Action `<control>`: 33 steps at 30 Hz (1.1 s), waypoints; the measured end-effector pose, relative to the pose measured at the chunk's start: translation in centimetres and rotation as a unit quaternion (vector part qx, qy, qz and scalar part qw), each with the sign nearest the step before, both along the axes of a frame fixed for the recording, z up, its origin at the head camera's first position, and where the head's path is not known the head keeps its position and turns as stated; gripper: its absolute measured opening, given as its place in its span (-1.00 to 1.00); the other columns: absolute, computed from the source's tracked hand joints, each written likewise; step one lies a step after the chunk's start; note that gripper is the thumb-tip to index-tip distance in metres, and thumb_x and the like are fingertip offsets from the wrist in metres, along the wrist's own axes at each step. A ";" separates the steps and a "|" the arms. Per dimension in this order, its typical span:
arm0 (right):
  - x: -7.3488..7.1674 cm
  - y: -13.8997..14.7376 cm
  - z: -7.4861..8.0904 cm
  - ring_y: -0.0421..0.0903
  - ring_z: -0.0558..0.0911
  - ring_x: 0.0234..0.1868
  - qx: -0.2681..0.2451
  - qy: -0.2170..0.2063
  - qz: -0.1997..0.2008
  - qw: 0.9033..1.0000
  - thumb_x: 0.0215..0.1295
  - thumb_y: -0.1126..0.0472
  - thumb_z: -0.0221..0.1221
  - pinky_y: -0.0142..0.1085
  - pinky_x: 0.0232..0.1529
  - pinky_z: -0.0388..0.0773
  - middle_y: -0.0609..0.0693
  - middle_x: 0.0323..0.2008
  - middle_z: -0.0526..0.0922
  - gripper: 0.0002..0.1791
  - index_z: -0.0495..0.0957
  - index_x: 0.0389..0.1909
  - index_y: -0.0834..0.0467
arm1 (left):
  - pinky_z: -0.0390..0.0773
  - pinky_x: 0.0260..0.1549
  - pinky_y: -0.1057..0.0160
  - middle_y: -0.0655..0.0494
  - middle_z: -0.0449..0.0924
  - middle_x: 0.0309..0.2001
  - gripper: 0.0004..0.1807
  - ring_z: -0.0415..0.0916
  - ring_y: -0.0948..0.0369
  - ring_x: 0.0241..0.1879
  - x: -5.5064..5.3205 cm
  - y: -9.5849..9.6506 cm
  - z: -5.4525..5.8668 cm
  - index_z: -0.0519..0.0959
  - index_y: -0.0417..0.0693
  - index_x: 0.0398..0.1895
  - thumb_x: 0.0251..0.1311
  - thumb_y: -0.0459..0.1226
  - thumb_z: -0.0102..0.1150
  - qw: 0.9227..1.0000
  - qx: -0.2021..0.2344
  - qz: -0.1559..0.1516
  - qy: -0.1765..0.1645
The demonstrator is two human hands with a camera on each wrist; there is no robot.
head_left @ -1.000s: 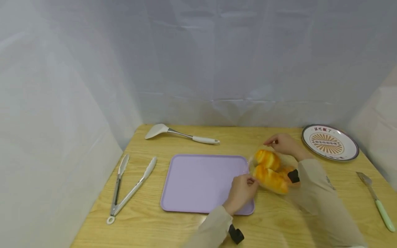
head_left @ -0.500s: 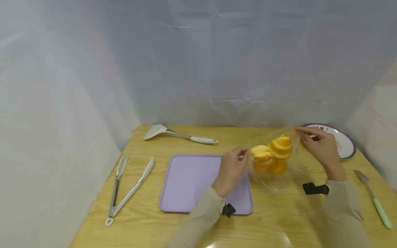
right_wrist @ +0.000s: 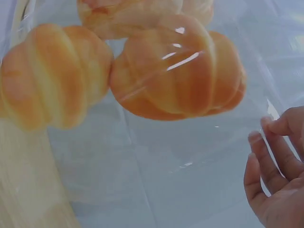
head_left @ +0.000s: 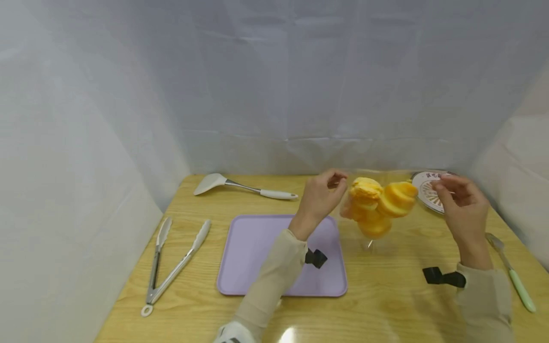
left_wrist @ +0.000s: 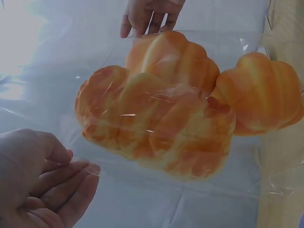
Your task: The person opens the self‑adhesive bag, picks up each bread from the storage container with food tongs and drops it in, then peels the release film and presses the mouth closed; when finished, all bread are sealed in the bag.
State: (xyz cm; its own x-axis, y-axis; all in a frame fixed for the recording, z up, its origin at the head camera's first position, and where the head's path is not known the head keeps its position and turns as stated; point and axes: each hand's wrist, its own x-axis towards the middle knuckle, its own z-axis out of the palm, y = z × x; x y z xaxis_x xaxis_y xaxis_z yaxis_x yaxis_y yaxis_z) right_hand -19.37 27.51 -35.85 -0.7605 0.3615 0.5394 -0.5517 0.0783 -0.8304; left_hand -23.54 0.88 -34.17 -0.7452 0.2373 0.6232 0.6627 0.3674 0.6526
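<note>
A clear plastic bag with several golden bread rolls inside hangs above the table, right of the tray. My left hand pinches one edge of it between thumb and fingers. At the opposite edge, my right hand holds the film with thumb and forefinger, its other fingers loosely bent. The left wrist view has the ridged, croissant-like rolls pressed together behind the shiny film, with one roll off to the side. In the right wrist view, my right thumb and fingertips meet at the film.
A lilac tray lies left of the bag, partly under my left forearm. Tongs lie spread at left, a white turner behind the tray. A patterned plate and a green-handled fork are at right.
Both hands have raised the bag and spread apart, the right hand moving rightward and the left one upward. The bag has gone from slanting low to hanging, and the rolls have shifted inside it.
</note>
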 end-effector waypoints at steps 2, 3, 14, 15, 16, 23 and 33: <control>0.3 0.0 -0.4 -0.24 0.69 -0.32 -0.077 0.023 0.027 0.996 0.23 0.56 0.13 -0.57 -0.26 0.59 -0.05 -0.36 0.74 -0.81 0.57 -0.21 0.28 | 0.62 -0.17 0.51 -0.15 0.74 -0.20 -0.84 0.72 0.06 -0.17 -0.2 0.4 -0.4 0.65 -0.32 -0.20 0.27 -0.42 0.12 0.999 0.008 -0.028 -0.024; 0.5 0.0 -0.7 -0.22 0.70 -0.33 -0.099 0.031 0.033 0.994 0.23 0.57 0.13 -0.55 -0.27 0.61 -0.02 -0.37 0.73 -0.81 0.55 -0.23 0.26 | 0.61 -0.16 0.52 -0.16 0.74 -0.18 -0.84 0.72 0.06 -0.16 -0.3 0.6 -0.7 0.65 -0.31 -0.17 0.28 -0.41 0.11 0.998 0.006 -0.041 -0.041; 1.7 0.6 -4.2 -0.24 0.69 -0.39 -0.109 -0.007 0.032 0.994 0.28 0.58 0.06 -0.54 -0.26 0.63 -0.04 -0.34 0.72 -0.73 0.56 -0.11 0.24 | 0.59 -0.14 0.53 -0.09 0.73 -0.09 -0.74 0.71 0.12 -0.11 0.4 2.8 -5.1 0.64 -0.19 0.03 0.37 -0.30 0.10 0.984 0.001 -0.063 -0.164; 1.9 0.7 -4.6 -0.27 0.68 -0.37 -0.093 -0.017 0.030 0.995 0.30 0.56 0.06 -0.57 -0.23 0.61 -0.08 -0.33 0.72 -0.72 0.58 -0.08 0.24 | 0.60 -0.14 0.53 -0.09 0.73 -0.09 -0.73 0.71 0.13 -0.11 0.5 3.0 -5.1 0.63 -0.18 0.05 0.37 -0.29 0.10 0.984 0.003 -0.061 -0.165; 2.1 0.8 -4.9 -0.29 0.68 -0.36 -0.077 -0.026 0.030 0.996 0.31 0.56 0.06 -0.59 -0.21 0.60 -0.11 -0.33 0.72 -0.71 0.59 -0.07 0.24 | 0.60 -0.15 0.53 -0.09 0.73 -0.09 -0.72 0.71 0.14 -0.12 0.6 3.1 -5.1 0.62 -0.18 0.06 0.37 -0.29 0.10 0.984 0.005 -0.059 -0.168; 3.0 0.9 -6.8 -0.36 0.66 -0.29 -0.012 -0.015 0.042 0.999 0.30 0.58 0.05 -0.65 -0.15 0.54 -0.19 -0.36 0.74 -0.70 0.68 -0.31 0.20 | 0.61 -0.20 0.50 -0.06 0.75 -0.14 -0.70 0.72 0.15 -0.19 0.9 3.5 -4.9 0.61 -0.15 0.09 0.35 -0.32 0.06 0.982 0.020 -0.032 -0.188; 2.7 -0.9 -6.8 -0.20 0.58 -0.37 -0.262 -0.022 0.046 0.964 0.36 0.41 0.09 -0.49 -0.34 0.58 0.00 -0.45 0.62 -0.86 0.54 -0.42 0.27 | 0.65 -0.05 0.30 -0.13 0.69 0.00 -0.42 0.68 0.03 -0.02 0.6 4.1 -8.4 0.19 -0.06 0.31 0.30 -0.28 0.19 0.941 0.168 -0.052 -0.288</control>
State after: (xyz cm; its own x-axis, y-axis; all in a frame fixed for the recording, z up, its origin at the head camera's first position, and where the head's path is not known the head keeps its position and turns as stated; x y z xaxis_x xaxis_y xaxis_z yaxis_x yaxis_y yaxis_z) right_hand -16.70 26.60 -42.67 -0.8207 0.5051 0.2672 -0.4994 -0.4067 -0.7650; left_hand -22.89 5.01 -42.61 -0.9661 0.1892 0.1758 0.1844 0.0288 0.9824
